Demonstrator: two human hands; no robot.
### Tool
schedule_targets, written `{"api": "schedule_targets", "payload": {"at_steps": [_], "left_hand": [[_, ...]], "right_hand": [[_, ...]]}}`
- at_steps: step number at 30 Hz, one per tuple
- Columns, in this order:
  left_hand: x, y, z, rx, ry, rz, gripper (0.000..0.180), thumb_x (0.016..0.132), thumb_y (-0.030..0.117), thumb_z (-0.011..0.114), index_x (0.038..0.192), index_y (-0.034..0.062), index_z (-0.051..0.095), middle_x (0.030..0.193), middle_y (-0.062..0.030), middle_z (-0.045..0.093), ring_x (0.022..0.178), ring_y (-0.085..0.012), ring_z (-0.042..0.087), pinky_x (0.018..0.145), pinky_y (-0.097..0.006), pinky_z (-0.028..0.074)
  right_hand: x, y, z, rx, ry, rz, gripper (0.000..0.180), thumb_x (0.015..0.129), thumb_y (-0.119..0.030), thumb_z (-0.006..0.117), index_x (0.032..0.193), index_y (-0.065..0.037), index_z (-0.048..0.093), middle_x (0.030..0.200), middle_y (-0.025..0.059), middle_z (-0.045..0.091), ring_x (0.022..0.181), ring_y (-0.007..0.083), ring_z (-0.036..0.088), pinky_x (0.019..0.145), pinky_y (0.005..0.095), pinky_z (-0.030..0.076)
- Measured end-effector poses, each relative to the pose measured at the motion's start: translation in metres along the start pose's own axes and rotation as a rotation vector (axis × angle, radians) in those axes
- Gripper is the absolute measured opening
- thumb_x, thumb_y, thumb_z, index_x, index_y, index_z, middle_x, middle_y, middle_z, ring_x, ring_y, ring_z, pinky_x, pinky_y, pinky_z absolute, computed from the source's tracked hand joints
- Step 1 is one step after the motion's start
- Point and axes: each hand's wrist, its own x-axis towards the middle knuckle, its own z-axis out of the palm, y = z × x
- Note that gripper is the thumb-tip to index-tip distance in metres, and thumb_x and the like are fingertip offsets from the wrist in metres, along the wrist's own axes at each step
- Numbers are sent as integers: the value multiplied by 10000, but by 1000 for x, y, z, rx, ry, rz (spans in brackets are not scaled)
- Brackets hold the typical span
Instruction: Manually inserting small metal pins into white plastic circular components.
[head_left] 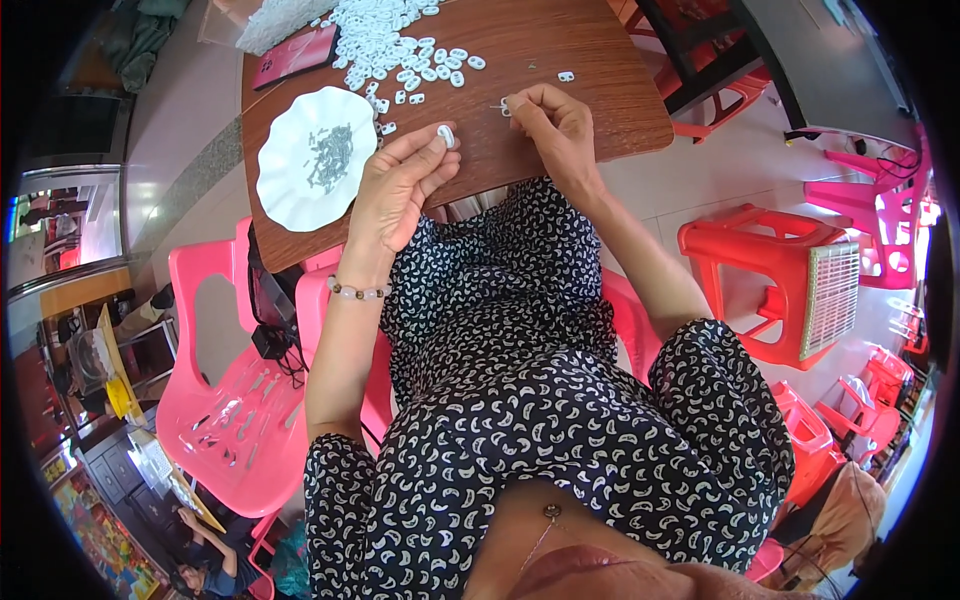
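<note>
My left hand [402, 185] is closed over the table's near edge, pinching a small white oval plastic piece [446, 136] between thumb and fingertips. To its right my right hand [560, 135] is closed too. At its fingertips shows a small white plastic piece [506, 108] with a thin pin-like bit sticking out leftward; the fingers hide part of it. A white scalloped plate [285, 190] sits left of my left hand and carries a heap of small grey metal pins [332, 158]. Beyond my hands lies a spread pile of white two-holed plastic pieces [385, 40].
The brown wooden table [560, 40] bears one loose white piece [566, 76] at right and a pink-and-black flat box [297, 56] at far left. Pink chairs [225, 420] stand at left, a red stool [760, 270] at right. Another person [215, 565] is at lower left.
</note>
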Motion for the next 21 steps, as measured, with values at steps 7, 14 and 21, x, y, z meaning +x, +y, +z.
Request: {"api": "schedule_targets", "payload": {"at_steps": [7,14,21], "left_hand": [[-17,-7,-9,-168,-29,-37,277,915,78,658,1168,-34,644,1004,-105,702,836,-132,679,758,-221,583],[-23,-12,-9,-199,-9,-31,271,912,68,659,1165,-30,645,989,-95,703,823,-126,672,735,-219,579],[-25,-13,-9,-177,3,-17,274,912,63,659,1169,-29,641,989,-92,704,816,-130,671,729,-221,578]], "right_hand": [[-31,-30,23,-3,-186,47,153,898,-157,657,843,-14,648,715,-59,573,684,2,461,584,192,372],[-40,-36,28,-107,-162,-54,140,879,-128,689,817,-16,630,683,-66,562,605,-4,447,523,186,359],[-39,-38,28,-82,-134,-18,141,883,-127,687,815,-18,631,690,-65,563,614,-12,446,527,176,357]]}}
